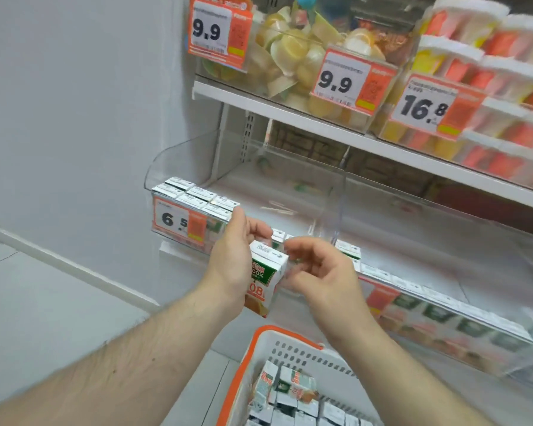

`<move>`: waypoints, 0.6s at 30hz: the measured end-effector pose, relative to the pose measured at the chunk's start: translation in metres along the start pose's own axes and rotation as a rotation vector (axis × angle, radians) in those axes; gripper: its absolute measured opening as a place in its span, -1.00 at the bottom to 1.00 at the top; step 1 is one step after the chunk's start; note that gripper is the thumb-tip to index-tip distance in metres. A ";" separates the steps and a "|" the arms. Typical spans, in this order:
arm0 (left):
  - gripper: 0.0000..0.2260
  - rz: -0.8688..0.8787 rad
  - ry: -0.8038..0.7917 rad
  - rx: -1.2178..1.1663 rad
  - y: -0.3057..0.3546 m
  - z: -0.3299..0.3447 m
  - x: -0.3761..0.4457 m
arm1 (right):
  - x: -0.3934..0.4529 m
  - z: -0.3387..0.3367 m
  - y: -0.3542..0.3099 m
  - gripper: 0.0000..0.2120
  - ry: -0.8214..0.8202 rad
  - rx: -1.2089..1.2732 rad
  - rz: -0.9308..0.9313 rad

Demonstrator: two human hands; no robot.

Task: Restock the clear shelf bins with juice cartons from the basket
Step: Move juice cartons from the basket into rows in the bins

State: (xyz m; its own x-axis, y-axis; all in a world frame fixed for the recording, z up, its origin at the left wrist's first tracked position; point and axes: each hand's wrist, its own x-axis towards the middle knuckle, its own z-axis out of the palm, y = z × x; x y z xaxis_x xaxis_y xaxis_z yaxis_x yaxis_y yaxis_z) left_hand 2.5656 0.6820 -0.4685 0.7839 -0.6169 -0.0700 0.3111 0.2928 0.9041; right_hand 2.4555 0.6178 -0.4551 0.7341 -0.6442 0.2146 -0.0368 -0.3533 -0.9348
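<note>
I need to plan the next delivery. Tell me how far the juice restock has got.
Done: a block of cartons fills the left end of the clear bin. In hand: the left hand grips one carton, the right hand beside it. Left: the bin's middle is bare, and the basket still holds many cartons.

The left hand (233, 259) covered the near side of the juice carton (266, 276) it held, so only part of the print showed. The right hand (319, 272) was blurred by motion, and whether its fingertips touched the carton could not be told. The bottom edge cut off the basket (259, 358), whose cartons (293, 398) were only partly seen. Behind the clear bin (197, 192), cartons showed only their tops over the price tag (180, 219). The lower row of cartons (443, 312) at right was smeared, its labels unreadable. The stacked cups (490, 69) ran off the right edge, blurred.
</note>
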 end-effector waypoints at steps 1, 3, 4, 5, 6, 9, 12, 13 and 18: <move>-0.52 -0.010 -0.010 0.023 -0.004 0.009 -0.003 | -0.007 -0.005 0.004 -0.61 -0.005 -0.030 0.012; -0.55 -0.016 -0.027 0.084 -0.012 0.025 -0.010 | -0.019 -0.014 0.009 -0.61 0.034 -0.150 0.010; -0.57 -0.011 -0.026 0.127 -0.015 0.033 -0.012 | -0.023 -0.020 0.011 -0.63 0.062 -0.206 0.005; -0.60 -0.010 -0.024 0.158 -0.018 0.039 -0.015 | -0.027 -0.026 0.013 -0.66 0.081 -0.231 0.008; -0.62 -0.018 -0.033 0.169 -0.021 0.045 -0.017 | -0.031 -0.034 0.014 -0.67 0.094 -0.219 0.021; -0.70 -0.106 -0.152 0.120 -0.023 0.058 -0.022 | -0.040 -0.061 0.017 -0.76 0.149 0.034 0.146; -0.75 -0.169 -0.333 0.176 -0.026 0.062 -0.026 | -0.048 -0.093 0.023 -0.69 0.200 0.341 0.264; -0.73 -0.161 -0.402 0.259 -0.027 0.062 -0.028 | -0.050 -0.103 0.025 -0.64 0.217 0.388 0.278; -0.69 -0.002 -0.564 0.452 -0.039 0.071 -0.038 | -0.056 -0.130 0.023 -0.61 0.261 0.335 0.246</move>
State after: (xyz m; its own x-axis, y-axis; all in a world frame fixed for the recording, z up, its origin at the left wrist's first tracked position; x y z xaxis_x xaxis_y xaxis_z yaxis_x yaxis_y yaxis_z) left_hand 2.4856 0.6419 -0.4707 0.3492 -0.9359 0.0458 -0.0358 0.0355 0.9987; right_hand 2.3253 0.5579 -0.4522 0.5349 -0.8449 -0.0002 0.0635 0.0405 -0.9972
